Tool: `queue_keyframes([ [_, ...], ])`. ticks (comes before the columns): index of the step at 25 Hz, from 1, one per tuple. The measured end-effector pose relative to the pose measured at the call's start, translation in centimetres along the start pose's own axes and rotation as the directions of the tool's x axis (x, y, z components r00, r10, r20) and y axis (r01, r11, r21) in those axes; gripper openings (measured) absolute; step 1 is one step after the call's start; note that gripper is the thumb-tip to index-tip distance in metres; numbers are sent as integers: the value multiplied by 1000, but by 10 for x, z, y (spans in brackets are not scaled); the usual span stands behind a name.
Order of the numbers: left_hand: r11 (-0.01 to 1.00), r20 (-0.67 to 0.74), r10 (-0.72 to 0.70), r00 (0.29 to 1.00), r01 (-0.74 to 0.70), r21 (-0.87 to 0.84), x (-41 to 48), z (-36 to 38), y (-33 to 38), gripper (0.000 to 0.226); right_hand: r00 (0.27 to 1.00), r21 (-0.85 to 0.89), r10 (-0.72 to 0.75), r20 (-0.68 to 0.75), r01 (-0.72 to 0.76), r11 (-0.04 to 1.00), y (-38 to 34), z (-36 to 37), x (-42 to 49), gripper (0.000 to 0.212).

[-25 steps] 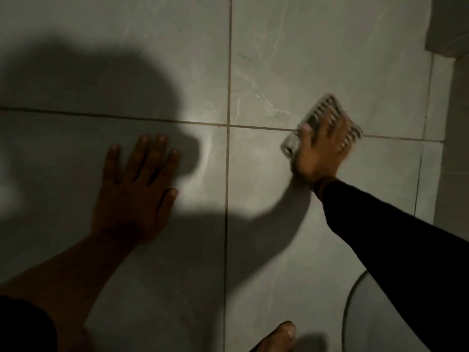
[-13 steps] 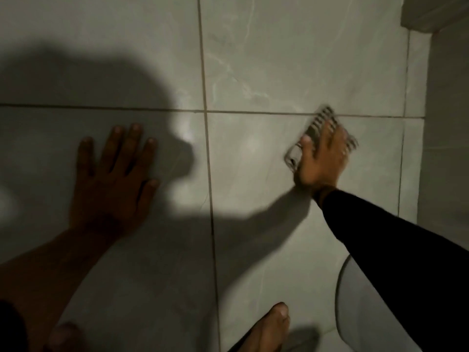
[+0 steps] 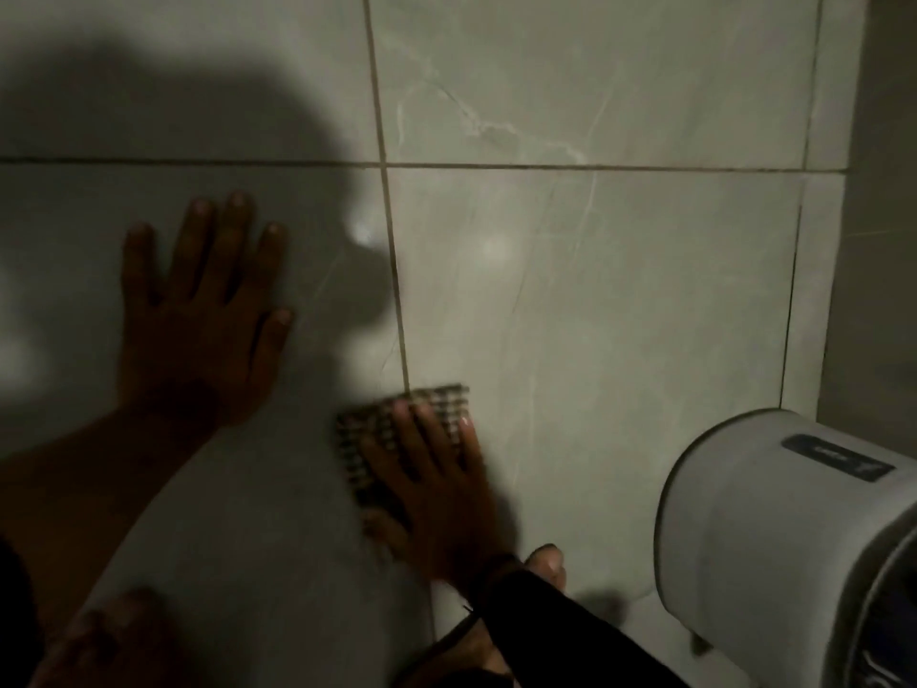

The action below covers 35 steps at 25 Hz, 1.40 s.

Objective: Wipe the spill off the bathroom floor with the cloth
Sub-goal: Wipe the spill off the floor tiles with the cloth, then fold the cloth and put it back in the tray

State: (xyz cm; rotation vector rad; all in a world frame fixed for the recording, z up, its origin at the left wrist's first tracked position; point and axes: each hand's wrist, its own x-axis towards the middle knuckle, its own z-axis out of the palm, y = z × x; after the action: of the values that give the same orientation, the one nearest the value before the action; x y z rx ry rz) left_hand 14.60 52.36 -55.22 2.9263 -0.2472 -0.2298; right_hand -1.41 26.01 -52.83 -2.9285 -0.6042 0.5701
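A checked cloth lies flat on the grey tiled floor, across a grout line near the lower middle. My right hand presses down on it with fingers spread over its near half; the sleeve is black. My left hand rests flat on the tile to the left, fingers apart, holding nothing. No spill shows on the dim tiles; a large shadow covers the left part of the floor.
A white cylindrical container with a dark label lies at the lower right, close to the wall. My bare toes show just behind my right wrist. A knee sits at the lower left.
My right hand has dragged the cloth from the far right tile back toward me and leftward onto the grout line. The left hand stays planted. The white container has come further into view.
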Motion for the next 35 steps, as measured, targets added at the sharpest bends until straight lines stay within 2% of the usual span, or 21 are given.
queue_keyframes([
  [1,1000,-4,2,1000,-2,3,0,0,0,77,998,-13,51,37,-50,999,21,3,-33,82],
  [3,1000,-1,5,1000,-5,-13,0,-1,0,77,943,4,331,28,-331,944,84,-4,-56,89],
  [5,1000,3,7,1000,-7,-10,-1,-1,2,77,759,96,651,-26,-646,757,149,-28,-18,89],
  [6,1000,2,4,1000,-4,-8,0,-1,1,77,659,164,751,-53,-736,657,174,-44,20,92],
  [7,1000,-3,2,1000,-2,-8,0,0,1,77,606,224,792,-78,-764,606,192,-61,63,95],
  [8,1000,-10,6,1000,-6,-5,0,1,0,77,606,244,786,-120,-750,615,197,-74,106,97],
  [9,1000,-18,11,1000,-11,1,-1,1,-1,77,649,226,739,-180,-704,673,190,-79,142,94],
  [11,1000,-26,16,1000,-16,-4,-1,3,-3,77,784,107,555,-277,-549,829,147,-71,172,86],
  [13,1000,-27,7,1000,-8,-6,-1,4,-3,77,900,-10,374,-226,-386,922,96,-51,141,90],
  [15,1000,-6,1,1000,-1,-3,-1,5,-2,77,955,-38,280,-93,-285,958,76,-37,77,104],
  [17,1000,3,6,1000,-6,22,-1,6,-4,78,984,-80,178,-3,-178,981,91,-29,29,110],
  [19,999,9,18,1000,-18,33,0,6,-7,78,989,-98,142,28,-139,985,107,-20,6,94],
  [22,998,22,37,999,-38,47,-1,3,-4,77,907,96,420,-40,-415,905,80,-13,-10,70],
  [24,998,56,24,998,-27,49,-1,-3,2,77,782,398,623,11,-575,715,43,-14,-21,62],
  [27,995,173,45,984,-59,78,-2,-25,16,78,702,742,668,248,-581,335,8,-46,-37,58],
  [28,993,244,77,967,-97,69,-4,-39,29,81,652,808,664,365,-577,122,6,-67,-41,59],
  [30,989,406,148,902,-145,-38,-15,-69,75,91,495,765,600,628,-536,-358,8,-105,-44,53],
  [32,981,655,132,744,-2,-195,-28,-102,145,99,456,580,394,798,-404,-707,22,-140,-54,51],
  [33,929,779,174,603,163,-333,-32,-124,173,101,486,484,286,826,-351,-802,28,-161,-63,55],
  [34,834,859,241,452,357,-421,-36,-151,198,116,547,417,205,812,-297,-859,36,-184,-75,60],
  [35,653,908,257,331,633,-416,-37,-166,226,118,613,367,156,774,-235,-900,46,-209,-93,65],
])
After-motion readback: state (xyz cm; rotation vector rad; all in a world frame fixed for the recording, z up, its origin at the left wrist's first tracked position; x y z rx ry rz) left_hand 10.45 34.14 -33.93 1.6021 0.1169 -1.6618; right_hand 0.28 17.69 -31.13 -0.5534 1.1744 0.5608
